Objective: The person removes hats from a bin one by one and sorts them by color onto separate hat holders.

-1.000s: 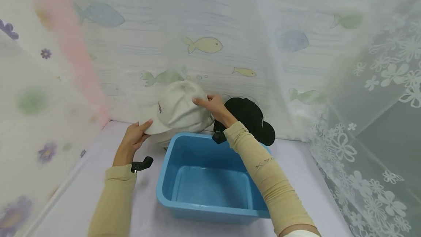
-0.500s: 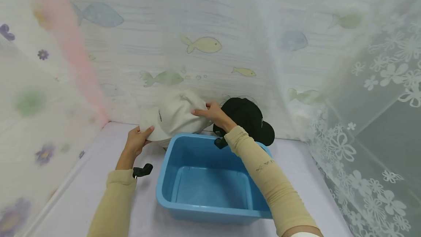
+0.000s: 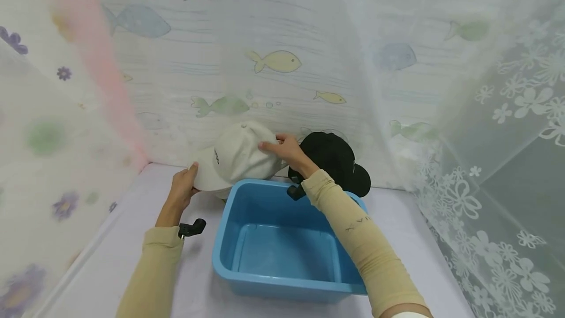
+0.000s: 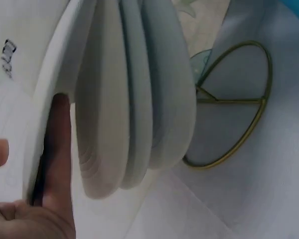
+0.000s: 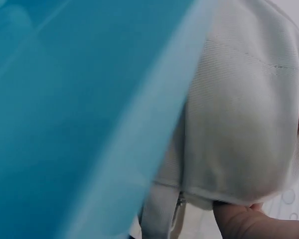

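Observation:
A white baseball cap point(image 3: 244, 153) with dark lettering sits behind the blue basin, its brim to the left. My left hand point(image 3: 182, 188) pinches the brim's edge, thumb above and fingers beneath. The left wrist view shows several pale cap brims point(image 4: 164, 99) stacked below the held brim point(image 4: 42, 109). My right hand point(image 3: 291, 151) grips the rear of the crown; its thumb lies on the cloth in the head view. The cap's back strap point(image 5: 159, 211) and buckle show in the right wrist view. The stacked caps' crowns are mostly hidden.
The blue basin point(image 3: 282, 281) stands in front, under my right forearm. A black cap point(image 3: 331, 158) is to the right of the white one. A gold wire ring base point(image 4: 266, 99) rests on the white cloth below the brims. Patterned curtains point(image 3: 282, 23) surround the table.
The white cap has come down slightly, both hands staying on it. My left thumb has shifted to the outer edge of the brim. The basin and black cap stay put.

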The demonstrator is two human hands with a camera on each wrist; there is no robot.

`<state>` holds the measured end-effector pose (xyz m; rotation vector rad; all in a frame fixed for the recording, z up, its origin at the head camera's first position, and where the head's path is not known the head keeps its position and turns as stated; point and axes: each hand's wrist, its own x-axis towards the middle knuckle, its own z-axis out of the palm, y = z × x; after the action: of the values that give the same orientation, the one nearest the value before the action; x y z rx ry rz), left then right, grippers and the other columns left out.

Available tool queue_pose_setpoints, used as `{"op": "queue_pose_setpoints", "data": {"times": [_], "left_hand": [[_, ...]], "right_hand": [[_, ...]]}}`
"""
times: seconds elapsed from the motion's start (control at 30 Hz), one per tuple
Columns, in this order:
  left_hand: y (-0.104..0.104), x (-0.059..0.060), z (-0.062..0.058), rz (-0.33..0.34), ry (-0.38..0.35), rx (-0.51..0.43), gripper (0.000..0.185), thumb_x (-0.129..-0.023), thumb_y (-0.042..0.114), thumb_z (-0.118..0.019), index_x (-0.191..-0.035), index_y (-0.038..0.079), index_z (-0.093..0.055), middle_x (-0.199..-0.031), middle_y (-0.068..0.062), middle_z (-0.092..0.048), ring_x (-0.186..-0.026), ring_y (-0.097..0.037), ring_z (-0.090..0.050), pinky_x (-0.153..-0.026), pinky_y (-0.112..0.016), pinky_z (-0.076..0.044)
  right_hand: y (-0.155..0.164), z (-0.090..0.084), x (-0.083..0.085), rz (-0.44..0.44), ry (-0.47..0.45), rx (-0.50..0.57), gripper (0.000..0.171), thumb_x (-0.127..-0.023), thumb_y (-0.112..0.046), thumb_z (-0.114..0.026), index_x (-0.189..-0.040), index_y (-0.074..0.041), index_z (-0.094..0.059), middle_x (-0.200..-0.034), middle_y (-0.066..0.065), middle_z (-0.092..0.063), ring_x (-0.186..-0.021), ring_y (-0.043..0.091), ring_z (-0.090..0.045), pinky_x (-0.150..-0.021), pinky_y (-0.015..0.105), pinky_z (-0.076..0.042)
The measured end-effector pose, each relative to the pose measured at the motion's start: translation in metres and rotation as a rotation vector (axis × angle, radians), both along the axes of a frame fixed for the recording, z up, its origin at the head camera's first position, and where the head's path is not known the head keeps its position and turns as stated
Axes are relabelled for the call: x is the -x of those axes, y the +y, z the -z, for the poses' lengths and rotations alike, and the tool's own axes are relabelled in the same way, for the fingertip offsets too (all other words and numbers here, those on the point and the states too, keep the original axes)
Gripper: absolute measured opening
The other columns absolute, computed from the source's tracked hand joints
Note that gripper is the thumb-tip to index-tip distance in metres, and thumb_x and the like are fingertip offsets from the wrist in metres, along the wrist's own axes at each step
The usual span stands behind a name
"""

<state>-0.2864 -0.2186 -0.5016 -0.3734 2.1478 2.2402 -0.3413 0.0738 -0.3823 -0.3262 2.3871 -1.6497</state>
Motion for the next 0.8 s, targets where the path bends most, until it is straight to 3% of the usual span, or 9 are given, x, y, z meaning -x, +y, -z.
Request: {"op": "queue_pose_setpoints", "data": {"times": [0.13,0.27,0.43,0.57,0.67,0.8], "left_hand": [[0.011,0.007,-0.002,-0.079,-0.026,-0.006,0.067,-0.108,0.043,-0.042,-0.149,-0.011,-0.039,-0.146,-0.025,-0.049,-0.096,-0.006,-0.061,-0.069,-0.013,-0.053],[0.019,0.013,0.003,-0.111,-0.051,-0.020,0.062,-0.108,0.035,-0.047,-0.148,-0.012,-0.041,-0.146,-0.026,-0.050,-0.102,-0.013,-0.061,-0.067,-0.013,-0.052],[0.020,0.017,0.007,-0.130,-0.061,-0.030,0.061,-0.108,0.033,-0.048,-0.146,-0.014,-0.043,-0.144,-0.029,-0.050,-0.084,-0.004,-0.060,-0.062,-0.013,-0.052],[0.019,0.022,0.009,-0.122,-0.081,-0.036,0.061,-0.108,0.032,-0.049,-0.146,-0.015,-0.041,-0.143,-0.031,-0.051,-0.075,0.000,-0.058,-0.059,-0.014,-0.051],[0.018,0.026,0.010,-0.118,-0.092,-0.025,0.063,-0.108,0.032,-0.048,-0.148,-0.015,-0.039,-0.145,-0.031,-0.050,-0.082,-0.005,-0.061,-0.059,-0.014,-0.052],[0.016,0.029,0.012,-0.116,-0.093,-0.003,0.065,-0.107,0.035,-0.049,-0.148,-0.014,-0.038,-0.146,-0.031,-0.050,-0.101,-0.017,-0.063,-0.063,-0.016,-0.052]], "right_hand": [[0.000,-0.002,0.002,0.023,-0.041,-0.027,0.075,-0.093,-0.035,-0.075,-0.151,0.000,-0.044,-0.144,0.019,-0.051,-0.123,0.034,-0.057,-0.108,0.049,-0.047],[0.003,-0.003,0.004,0.033,-0.090,-0.040,0.079,-0.092,-0.037,-0.075,-0.152,0.002,-0.040,-0.144,0.020,-0.048,-0.126,0.036,-0.054,-0.110,0.050,-0.045],[0.004,-0.002,0.004,0.039,-0.142,-0.084,0.092,-0.091,-0.043,-0.075,-0.157,0.003,-0.029,-0.150,0.022,-0.041,-0.128,0.036,-0.053,-0.111,0.050,-0.044],[0.002,0.001,0.001,0.022,-0.141,-0.076,0.081,-0.093,-0.041,-0.073,-0.150,0.004,-0.039,-0.142,0.022,-0.049,-0.119,0.034,-0.058,-0.105,0.048,-0.049],[0.000,0.004,-0.001,0.012,-0.126,-0.061,0.073,-0.094,-0.039,-0.071,-0.144,0.006,-0.044,-0.137,0.022,-0.052,-0.115,0.034,-0.059,-0.101,0.047,-0.051],[-0.004,0.006,-0.003,0.027,-0.114,-0.056,0.084,-0.094,-0.040,-0.071,-0.153,0.007,-0.032,-0.148,0.024,-0.043,-0.125,0.035,-0.053,-0.107,0.048,-0.047]]}}
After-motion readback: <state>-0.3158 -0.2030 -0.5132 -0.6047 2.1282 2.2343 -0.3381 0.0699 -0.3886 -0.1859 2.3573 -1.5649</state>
